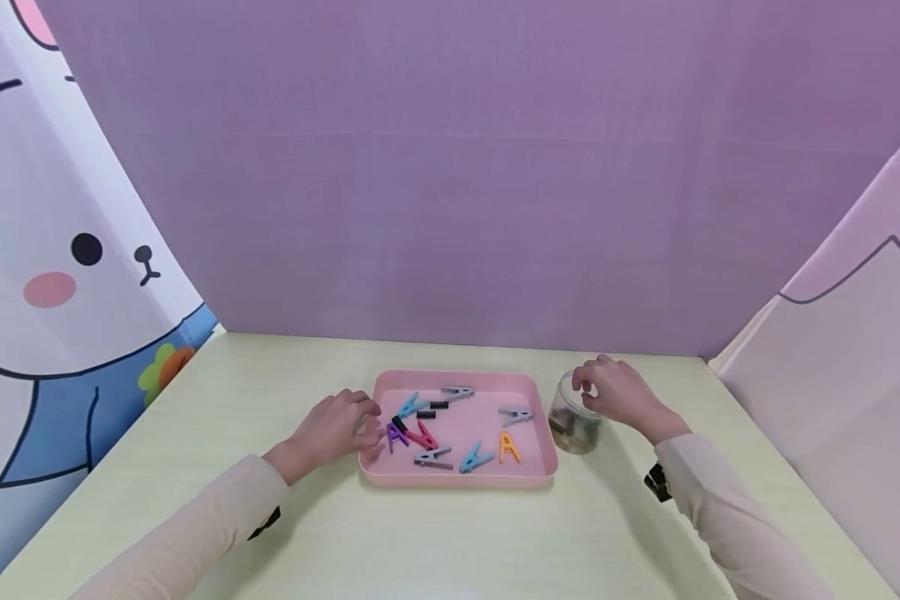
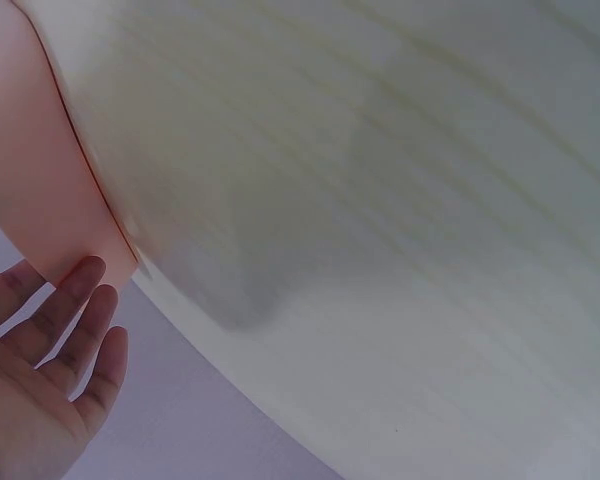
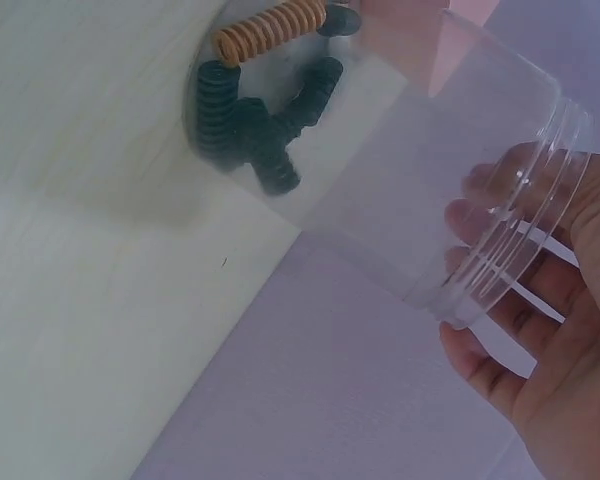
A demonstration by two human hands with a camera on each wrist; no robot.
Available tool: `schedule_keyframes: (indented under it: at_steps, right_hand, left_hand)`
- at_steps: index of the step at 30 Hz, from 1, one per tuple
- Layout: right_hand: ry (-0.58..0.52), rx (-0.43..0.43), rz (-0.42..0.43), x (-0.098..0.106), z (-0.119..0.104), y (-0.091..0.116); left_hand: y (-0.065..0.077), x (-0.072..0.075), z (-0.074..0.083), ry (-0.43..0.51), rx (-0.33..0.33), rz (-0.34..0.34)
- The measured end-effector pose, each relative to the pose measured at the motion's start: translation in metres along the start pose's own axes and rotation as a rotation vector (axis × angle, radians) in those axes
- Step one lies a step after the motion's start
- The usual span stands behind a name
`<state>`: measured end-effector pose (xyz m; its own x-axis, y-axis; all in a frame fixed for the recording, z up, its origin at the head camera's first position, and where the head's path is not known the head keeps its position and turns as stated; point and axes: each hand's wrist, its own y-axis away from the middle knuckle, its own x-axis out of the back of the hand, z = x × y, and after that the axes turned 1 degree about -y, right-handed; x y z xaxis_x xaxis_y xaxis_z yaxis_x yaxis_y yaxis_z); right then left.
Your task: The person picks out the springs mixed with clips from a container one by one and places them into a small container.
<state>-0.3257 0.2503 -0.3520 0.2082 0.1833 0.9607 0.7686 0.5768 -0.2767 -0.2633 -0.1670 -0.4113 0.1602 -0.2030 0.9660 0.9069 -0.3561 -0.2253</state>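
Observation:
My left hand (image 1: 339,429) hovers at the left rim of a pink tray (image 1: 457,481), fingers loosely bent. In the left wrist view its fingertips (image 2: 85,272) overlap the tray's edge, and no object shows in them. Over the mouth of a clear jar (image 1: 576,429) is my right hand (image 1: 619,393). Its relaxed fingers (image 3: 470,360) reach across the threaded rim in the right wrist view. At the jar's bottom lie an orange coil spring (image 3: 270,30) and several dark green ones (image 3: 217,110).
Inside the tray are several plastic clips: blue (image 1: 476,457), yellow (image 1: 508,447), purple (image 1: 397,437), red (image 1: 423,435) and grey (image 1: 432,458). Small black coil springs (image 1: 426,414) lie among them. A pale wooden table (image 1: 450,542) carries everything; a purple curtain (image 1: 450,183) hangs behind.

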Motion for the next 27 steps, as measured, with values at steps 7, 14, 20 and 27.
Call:
schedule_keyframes:
  at_steps: [7,14,20,27]
  right_hand:
    - [-0.008,-0.02,-0.005,0.001,-0.002,0.0]
    - [0.001,-0.012,-0.001,0.001,-0.001,-0.002]
    - [-0.011,-0.002,0.022,0.004,-0.001,-0.007]
    - [0.014,0.053,0.062,0.013,-0.012,-0.016]
  left_hand:
    - [-0.002,-0.002,-0.002,0.001,0.002,-0.004]
    - [-0.002,-0.003,-0.003,0.012,-0.003,0.0]
    - [-0.002,-0.004,-0.003,0.013,0.006,-0.007]
    - [-0.002,-0.003,-0.002,0.005,0.011,-0.007]
